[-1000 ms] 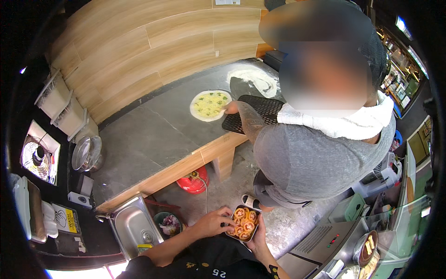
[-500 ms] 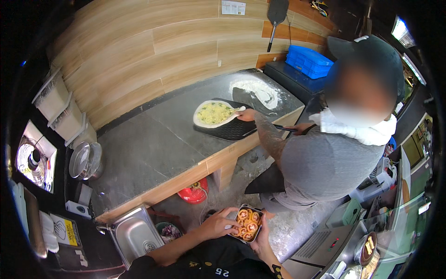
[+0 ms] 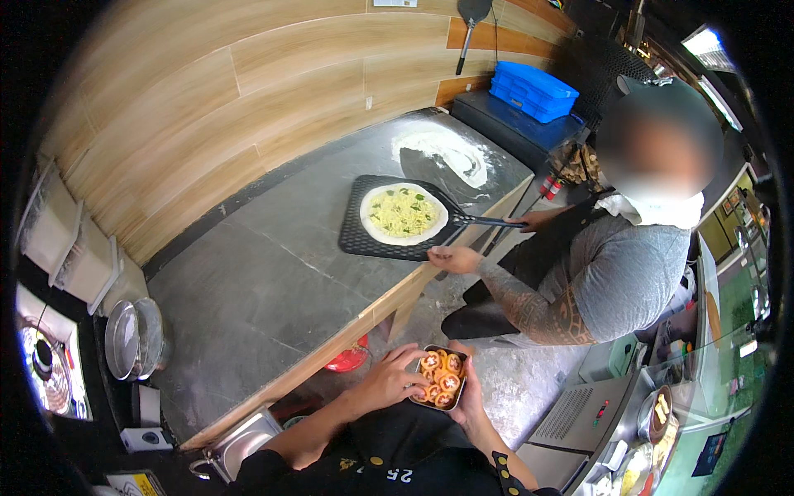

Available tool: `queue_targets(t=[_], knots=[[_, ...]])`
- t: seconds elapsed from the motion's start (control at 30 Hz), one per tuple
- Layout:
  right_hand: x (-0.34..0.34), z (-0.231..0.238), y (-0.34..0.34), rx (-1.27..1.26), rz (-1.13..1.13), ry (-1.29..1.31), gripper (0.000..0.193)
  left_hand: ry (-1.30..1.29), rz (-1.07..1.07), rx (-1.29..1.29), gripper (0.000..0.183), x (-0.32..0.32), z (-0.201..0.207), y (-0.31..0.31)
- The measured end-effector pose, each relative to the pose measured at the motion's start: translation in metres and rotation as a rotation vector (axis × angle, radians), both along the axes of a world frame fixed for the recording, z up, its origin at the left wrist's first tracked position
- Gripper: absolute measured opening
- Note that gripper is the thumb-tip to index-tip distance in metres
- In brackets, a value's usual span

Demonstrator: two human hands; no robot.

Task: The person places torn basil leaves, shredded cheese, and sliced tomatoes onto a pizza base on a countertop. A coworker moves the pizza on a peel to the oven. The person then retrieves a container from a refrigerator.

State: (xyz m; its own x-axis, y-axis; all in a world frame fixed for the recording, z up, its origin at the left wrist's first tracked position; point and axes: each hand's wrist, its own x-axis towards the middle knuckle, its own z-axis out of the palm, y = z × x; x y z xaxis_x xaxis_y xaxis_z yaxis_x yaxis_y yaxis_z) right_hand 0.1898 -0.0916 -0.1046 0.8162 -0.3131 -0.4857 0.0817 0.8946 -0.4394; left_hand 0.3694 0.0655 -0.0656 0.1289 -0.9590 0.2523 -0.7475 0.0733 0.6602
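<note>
My right hand is closed around the right side of a small metal container, held in front of my body. Inside lie several tomato slices, red and orange with pale centres. From the left, my left hand reaches over the rim, its bent fingertips against the slices; whatever they pinch is hidden. Across the counter's front edge, an uncooked pizza with shredded cheese and green leaves lies on a black perforated peel. A co-worker's hand is beside the peel's near edge; their other hand holds its handle.
The dark counter carries spread flour at its far end. A blue crate stands behind. Glass bowls and plastic bins are at left, above a steel sink. The co-worker stands at right.
The pizza now lies fully on the peel, and the co-worker's hand has let go of its edge and drawn back nearer. My hands stay at the container. The view has shifted.
</note>
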Motion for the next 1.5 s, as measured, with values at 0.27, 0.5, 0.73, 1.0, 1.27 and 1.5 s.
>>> queue_targets(t=[0.27,0.5,0.73,1.0,1.27,1.5], knots=[[0.021,-0.006,0.005,0.004,-0.023,0.056,0.075,0.076,-0.082,0.025,0.021,0.032,-0.004,-0.004],[0.018,-0.016,0.011,0.064,0.008,0.083,0.071,0.093,-0.074,0.133,0.023,0.029,-0.015,0.003],[0.004,-0.019,0.018,0.100,0.078,0.091,0.073,0.130,-0.041,0.170,0.023,0.007,-0.014,0.019],[-0.015,-0.010,0.016,0.075,0.148,0.109,0.074,0.159,0.031,0.183,0.018,-0.023,-0.011,0.028],[-0.027,-0.009,0.011,0.096,0.182,0.102,0.074,0.324,0.103,0.195,0.018,-0.042,0.003,0.035],[-0.035,-0.002,0.007,0.080,0.205,0.092,0.076,0.349,0.220,0.112,0.021,-0.061,0.018,0.031]])
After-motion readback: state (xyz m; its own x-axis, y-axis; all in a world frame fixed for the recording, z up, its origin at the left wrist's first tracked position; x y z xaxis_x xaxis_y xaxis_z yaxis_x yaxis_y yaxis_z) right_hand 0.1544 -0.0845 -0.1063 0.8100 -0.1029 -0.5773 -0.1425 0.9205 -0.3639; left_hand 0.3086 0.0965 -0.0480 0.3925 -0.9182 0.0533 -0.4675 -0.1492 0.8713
